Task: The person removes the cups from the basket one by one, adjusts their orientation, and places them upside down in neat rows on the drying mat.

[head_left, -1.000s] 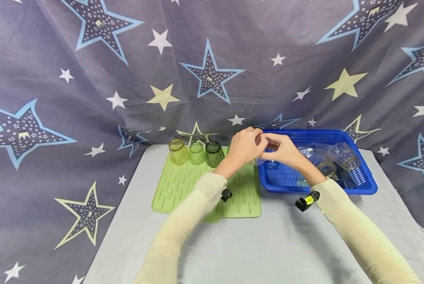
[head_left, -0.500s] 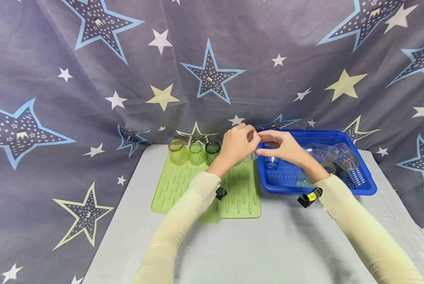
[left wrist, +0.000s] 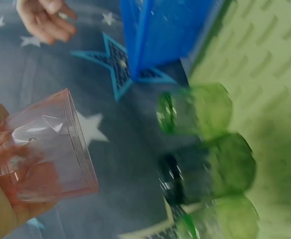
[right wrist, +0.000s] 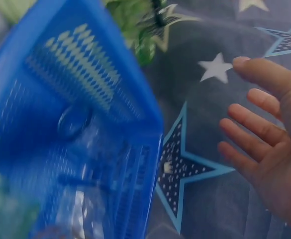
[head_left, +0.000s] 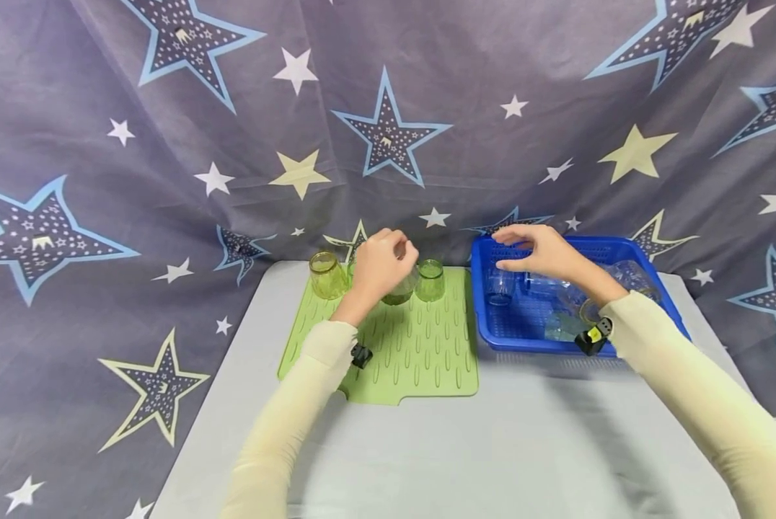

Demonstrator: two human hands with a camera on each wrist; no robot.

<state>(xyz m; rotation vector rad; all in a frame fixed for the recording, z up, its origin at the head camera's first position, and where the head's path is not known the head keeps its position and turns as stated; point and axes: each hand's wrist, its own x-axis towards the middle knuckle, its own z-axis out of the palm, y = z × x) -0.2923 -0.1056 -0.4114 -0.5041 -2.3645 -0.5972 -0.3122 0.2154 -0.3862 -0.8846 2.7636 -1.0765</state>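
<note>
My left hand [head_left: 380, 265] grips a clear, pink-tinted glass [left wrist: 46, 154] above the green drying mat [head_left: 420, 360]. In the head view the hand overlaps the row of glasses at the mat's back edge. That row has an amber glass [head_left: 327, 275] at the left end, a green glass [head_left: 430, 280] at the right, and a dark green glass [left wrist: 205, 169] and another green one [left wrist: 220, 219] between, partly hidden in the head view. My right hand [head_left: 537, 252] holds nothing; its fingers are spread and relaxed over the blue basket's back left part.
The blue plastic basket [head_left: 482, 328] stands right of the mat. Inside are several glasses, among them an upright clear one [head_left: 500, 287] at the left and a pale greenish one [head_left: 560, 326] in front. A star-patterned cloth [head_left: 245, 130] hangs behind the white table [head_left: 427, 461].
The hands were together near the basket's left edge. My left hand has since moved left over the mat with the pink-tinted glass, while my right hand has let go and drawn away right.
</note>
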